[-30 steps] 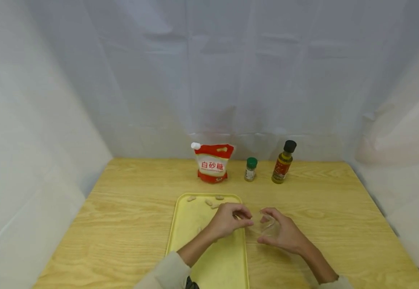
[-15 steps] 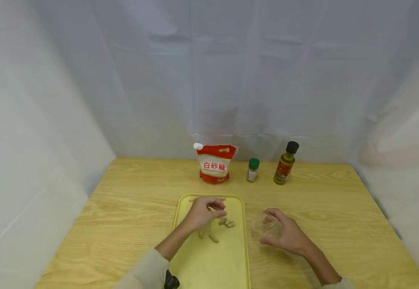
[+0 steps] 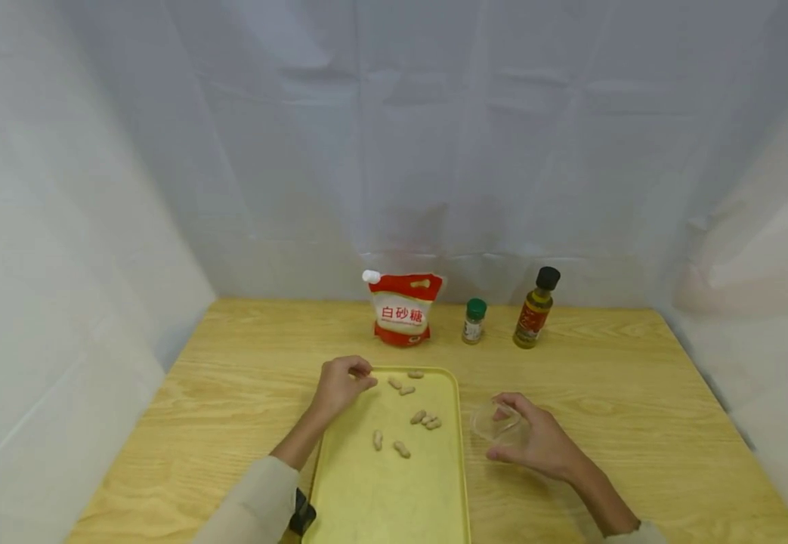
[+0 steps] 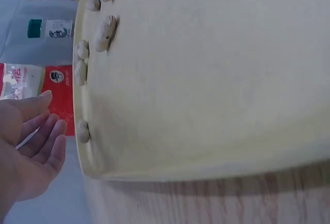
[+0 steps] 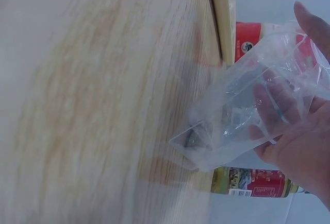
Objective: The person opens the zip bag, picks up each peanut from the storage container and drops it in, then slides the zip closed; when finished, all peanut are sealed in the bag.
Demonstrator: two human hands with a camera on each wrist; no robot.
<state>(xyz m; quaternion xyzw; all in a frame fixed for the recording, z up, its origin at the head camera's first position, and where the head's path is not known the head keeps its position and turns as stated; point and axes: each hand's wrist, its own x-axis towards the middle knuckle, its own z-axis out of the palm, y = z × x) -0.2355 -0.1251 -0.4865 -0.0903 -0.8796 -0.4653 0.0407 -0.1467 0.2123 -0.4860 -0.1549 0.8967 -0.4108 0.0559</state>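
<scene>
From my remote seat, I see the left hand (image 3: 341,384) at the far left corner of the yellow tray (image 3: 400,499), relaxed fingers loosely bent, thumb apart, nothing held; in the left wrist view a peanut in its shell (image 4: 83,132) lies just beside its fingertips, inside the rim. My right hand (image 3: 536,442) grips a clear plastic container (image 5: 221,105) just right of the tray, probably curling round its side so the mouth is unobstructed and the thin wall uncrushed; I cannot tell whether its base touches the table (image 3: 230,363). Both forearms angle in from the near edge, the left across the tray's left side. More peanuts (image 3: 427,419) lie scattered on the tray, within easy picking reach, I judge. Beyond stand a white-sugar pouch (image 3: 403,310), a green-capped jar (image 3: 473,325) and a black-capped oil bottle (image 3: 532,316).
</scene>
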